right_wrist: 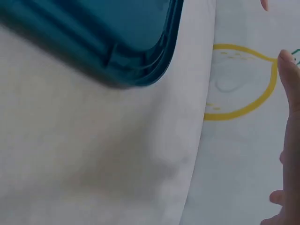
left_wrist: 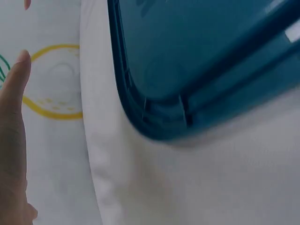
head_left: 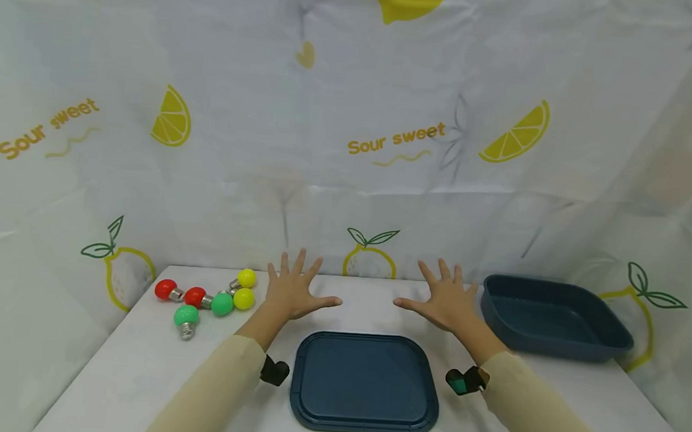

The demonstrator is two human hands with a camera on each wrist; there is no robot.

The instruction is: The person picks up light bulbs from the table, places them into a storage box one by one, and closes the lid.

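Both hands are held out over the table with fingers spread, holding nothing. In the head view the left hand (head_left: 290, 293) is beyond the far left corner of a dark blue lid (head_left: 365, 384), which lies flat on the table. The right hand (head_left: 443, 302) mirrors it past the lid's far right corner, just left of a deep dark blue tub (head_left: 556, 321). To the left hand's left lie several bulbs with silvery screw bases: red bulbs (head_left: 166, 289), green bulbs (head_left: 222, 304) and yellow bulbs (head_left: 244, 298). Each wrist view shows a thumb and a corner of the lid.
The white table (head_left: 109, 393) ends at a pale curtain (head_left: 238, 137) printed with lemons and lettering, which also runs along both sides. The tub stands at the table's right back, near the curtain. A small dark device (head_left: 274, 371) is worn on the left wrist.
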